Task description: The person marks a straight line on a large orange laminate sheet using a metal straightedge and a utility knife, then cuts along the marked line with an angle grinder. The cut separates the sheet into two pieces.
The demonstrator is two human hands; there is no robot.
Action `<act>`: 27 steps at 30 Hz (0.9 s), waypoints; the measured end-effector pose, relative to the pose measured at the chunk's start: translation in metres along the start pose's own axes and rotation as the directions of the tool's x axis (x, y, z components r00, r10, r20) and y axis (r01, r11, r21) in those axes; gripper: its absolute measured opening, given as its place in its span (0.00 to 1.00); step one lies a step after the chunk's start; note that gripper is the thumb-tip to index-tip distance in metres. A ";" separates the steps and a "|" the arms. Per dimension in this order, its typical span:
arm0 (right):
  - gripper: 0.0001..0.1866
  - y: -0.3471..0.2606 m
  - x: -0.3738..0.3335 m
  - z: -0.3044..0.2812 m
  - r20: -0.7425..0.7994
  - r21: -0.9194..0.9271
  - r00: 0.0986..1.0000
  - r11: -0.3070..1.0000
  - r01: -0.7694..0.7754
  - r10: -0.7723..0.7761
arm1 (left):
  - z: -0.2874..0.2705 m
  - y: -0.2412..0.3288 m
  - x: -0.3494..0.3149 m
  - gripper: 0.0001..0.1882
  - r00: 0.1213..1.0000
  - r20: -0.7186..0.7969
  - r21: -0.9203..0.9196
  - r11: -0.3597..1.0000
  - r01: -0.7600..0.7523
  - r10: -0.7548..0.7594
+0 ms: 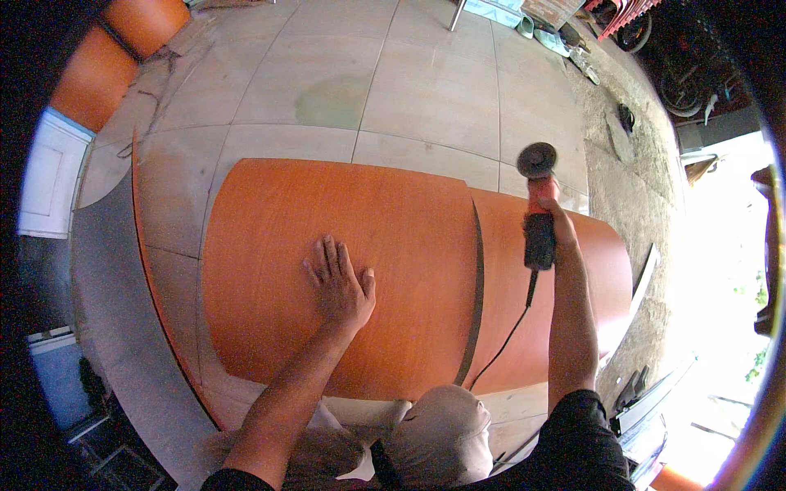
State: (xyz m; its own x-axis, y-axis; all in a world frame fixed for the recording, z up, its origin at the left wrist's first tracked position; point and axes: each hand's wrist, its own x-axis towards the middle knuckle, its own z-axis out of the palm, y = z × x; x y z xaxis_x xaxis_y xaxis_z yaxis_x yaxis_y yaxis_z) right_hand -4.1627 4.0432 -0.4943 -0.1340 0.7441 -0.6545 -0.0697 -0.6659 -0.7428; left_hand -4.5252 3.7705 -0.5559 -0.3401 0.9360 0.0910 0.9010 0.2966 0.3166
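Observation:
My right hand (561,227) is wrapped round the body of a red and black angle grinder (539,239), held up over the right side. A dark round disc (537,160) sits at the grinder's far end, and its black cord (509,337) trails down toward my knees. My left hand (337,282) lies flat with fingers spread on a large orange-brown wood-grain sheet (409,270). Beside that sheet, under the grinder, is a second orange-brown sheet (516,311). A dark gap or edge (475,303) runs between the two sheets.
At the left a long grey panel (123,295) with an orange edge stands close by. More orange panels (98,74) are at the far left. Pale floor tiles (426,74) stretch ahead. Rough concrete (630,188) lies to the right. My bent knee (438,434) is near the sheet's front edge.

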 end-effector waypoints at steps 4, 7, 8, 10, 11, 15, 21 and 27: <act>0.28 0.012 -0.063 -0.030 0.080 0.193 0.994 0.979 0.063 -0.080 | -0.006 -0.008 0.002 0.40 0.998 0.029 -0.017 0.999 -0.048 0.049; 0.31 0.034 -0.120 -0.052 0.037 0.305 0.980 0.936 0.174 -0.194 | -0.018 -0.026 0.011 0.40 0.986 0.090 -0.017 0.990 -0.141 0.142; 0.34 0.042 -0.142 -0.061 -0.008 0.300 0.976 0.930 0.211 -0.219 | -0.022 -0.033 0.015 0.40 0.974 0.114 -0.017 0.981 -0.195 0.196; 0.35 0.058 -0.183 -0.077 -0.028 0.389 0.974 0.895 0.219 -0.226 | -0.031 -0.045 0.021 0.40 0.937 0.152 -0.019 0.948 -0.316 0.316; 0.35 0.066 -0.205 -0.084 -0.064 0.394 0.969 0.886 0.245 -0.240 | -0.034 -0.050 0.025 0.41 0.911 0.161 -0.018 0.924 -0.381 0.379; 0.36 0.093 -0.283 -0.103 -0.229 0.426 0.936 0.837 0.343 -0.267 | -0.042 -0.068 0.040 0.40 0.813 0.286 -0.108 0.860 -0.499 0.508; 0.31 0.121 -0.409 -0.108 -0.536 0.339 0.806 0.811 0.478 -0.251 | -0.050 -0.126 0.049 0.36 0.860 0.209 -0.027 0.882 -0.471 0.465; 0.31 0.155 -0.500 -0.109 -0.717 0.332 0.662 0.727 0.601 -0.219 | -0.053 -0.181 0.025 0.33 0.977 -0.005 0.026 0.977 -0.211 0.212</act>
State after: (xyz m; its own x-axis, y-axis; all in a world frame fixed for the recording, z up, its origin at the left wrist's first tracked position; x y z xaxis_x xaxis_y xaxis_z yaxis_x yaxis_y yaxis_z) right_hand -3.9990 3.5741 -0.2976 0.6353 0.6772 -0.3712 -0.4591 -0.0554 -0.8867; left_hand -4.7108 3.7302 -0.5611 -0.1432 0.9765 0.1611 0.9592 0.0969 0.2656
